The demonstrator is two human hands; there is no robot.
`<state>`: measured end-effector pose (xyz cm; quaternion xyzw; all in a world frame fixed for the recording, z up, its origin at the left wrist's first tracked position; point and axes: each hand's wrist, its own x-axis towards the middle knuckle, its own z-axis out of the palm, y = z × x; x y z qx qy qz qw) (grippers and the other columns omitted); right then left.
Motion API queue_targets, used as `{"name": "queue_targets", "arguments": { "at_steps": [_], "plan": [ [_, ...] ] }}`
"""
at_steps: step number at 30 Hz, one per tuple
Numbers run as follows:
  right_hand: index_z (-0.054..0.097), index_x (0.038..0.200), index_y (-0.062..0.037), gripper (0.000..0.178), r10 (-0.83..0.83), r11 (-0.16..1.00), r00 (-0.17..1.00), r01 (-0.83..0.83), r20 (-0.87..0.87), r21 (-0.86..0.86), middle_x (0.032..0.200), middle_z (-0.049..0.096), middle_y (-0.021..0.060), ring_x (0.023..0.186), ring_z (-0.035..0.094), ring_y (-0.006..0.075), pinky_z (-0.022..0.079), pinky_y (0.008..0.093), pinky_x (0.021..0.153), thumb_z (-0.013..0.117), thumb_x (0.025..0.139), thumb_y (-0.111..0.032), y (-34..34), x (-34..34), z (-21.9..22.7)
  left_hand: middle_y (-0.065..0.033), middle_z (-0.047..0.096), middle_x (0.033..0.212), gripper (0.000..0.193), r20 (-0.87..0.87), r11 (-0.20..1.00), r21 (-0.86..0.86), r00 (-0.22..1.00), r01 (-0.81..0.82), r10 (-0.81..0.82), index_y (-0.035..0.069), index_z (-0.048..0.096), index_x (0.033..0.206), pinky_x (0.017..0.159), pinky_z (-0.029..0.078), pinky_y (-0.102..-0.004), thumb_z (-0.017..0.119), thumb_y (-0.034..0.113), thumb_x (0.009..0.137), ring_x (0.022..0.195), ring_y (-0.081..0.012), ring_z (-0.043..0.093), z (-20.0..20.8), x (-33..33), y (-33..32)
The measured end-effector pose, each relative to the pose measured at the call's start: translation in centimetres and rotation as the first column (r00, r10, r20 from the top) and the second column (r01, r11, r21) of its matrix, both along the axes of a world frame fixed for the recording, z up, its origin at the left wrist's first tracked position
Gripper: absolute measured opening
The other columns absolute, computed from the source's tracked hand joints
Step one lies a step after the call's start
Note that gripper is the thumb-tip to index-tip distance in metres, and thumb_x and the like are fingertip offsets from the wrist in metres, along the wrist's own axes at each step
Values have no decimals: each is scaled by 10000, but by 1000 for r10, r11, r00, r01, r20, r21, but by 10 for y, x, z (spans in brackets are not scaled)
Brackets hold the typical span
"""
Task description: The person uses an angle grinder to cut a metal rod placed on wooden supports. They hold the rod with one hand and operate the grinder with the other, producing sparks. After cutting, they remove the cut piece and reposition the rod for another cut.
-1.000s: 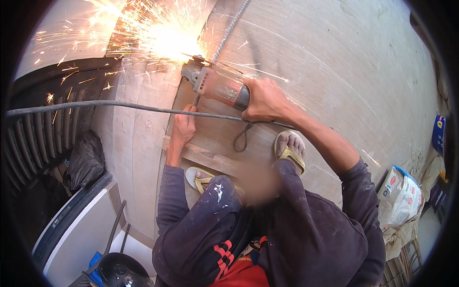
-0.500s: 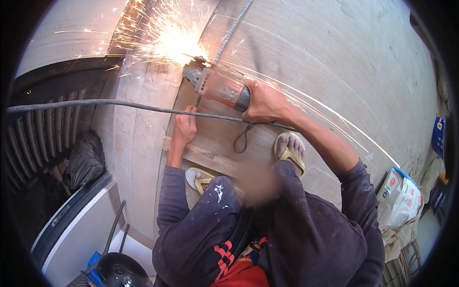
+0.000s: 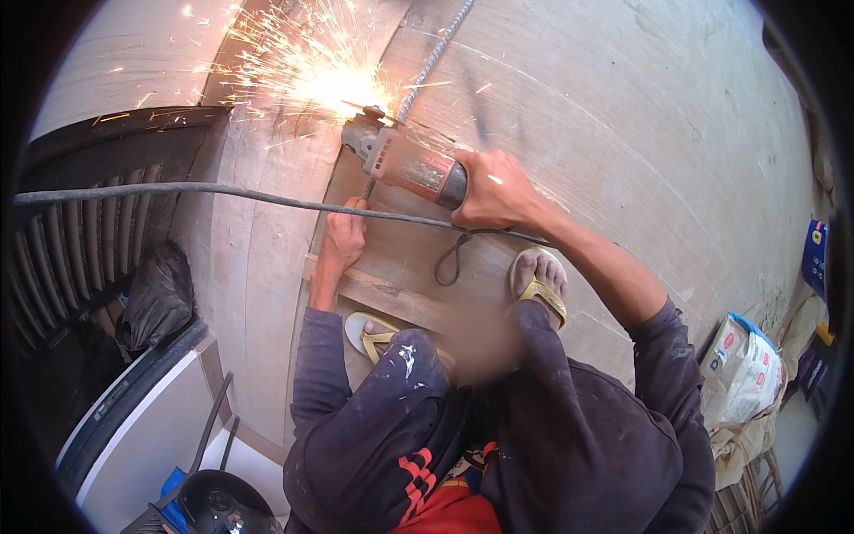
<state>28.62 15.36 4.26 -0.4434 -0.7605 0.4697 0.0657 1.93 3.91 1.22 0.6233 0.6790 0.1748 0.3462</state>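
Note:
My right hand (image 3: 496,189) is wrapped round the rear of a red and grey angle grinder (image 3: 416,165). Its disc meets a ribbed steel bar (image 3: 434,60), and a bright burst of sparks (image 3: 334,84) sprays toward the far left. The bar runs from the far edge, passes under the grinder's head and comes out on the near side. There my left hand (image 3: 343,235) grips its near end, fingers closed. A black power cord (image 3: 267,203) crosses just above the left hand, with a loop hanging beside the right wrist. The cutting point itself is lost in the glare.
Wooden boards (image 3: 605,116) cover the floor. A narrow wood strip (image 3: 378,294) lies near my sandalled feet. At left are a dark slatted panel (image 3: 84,240) and a black plastic bag (image 3: 160,298); at right stands a white sack (image 3: 743,369). A black pan-like object (image 3: 227,503) sits lower left.
The spark spray has changed shape, and the long bright streaks toward the right are gone. Both hands, the grinder and the bar stay in nearly the same place.

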Motion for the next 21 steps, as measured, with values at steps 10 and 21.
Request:
{"name": "queue_targets", "arguments": {
  "at_steps": [10, 21],
  "plan": [
    [657, 980, 15, 475, -12, 1000, 1000, 11, -27, -24, 735, 658, 262, 722, 662, 431, 535, 480, 704, 692, 551, -186, -4, 7, 8, -187, 545, 696, 272, -25, 990, -80, 993, -120, 118, -29, 587, 925, 606, 428, -418, 426, 178, 997, 636, -343, 542, -3, 0, -6],
    [649, 986, 40, 483, 1, 998, 1000, 0, 16, -57, 714, 654, 270, 704, 670, 422, 548, 468, 693, 687, 558, -182, -1, 7, 8, -173, 539, 716, 246, 17, 992, -73, 994, -103, 105, -39, 570, 894, 596, 421, -395, 430, 138, 993, 641, -303, 543, -13, -4, -8]
  ]
}}
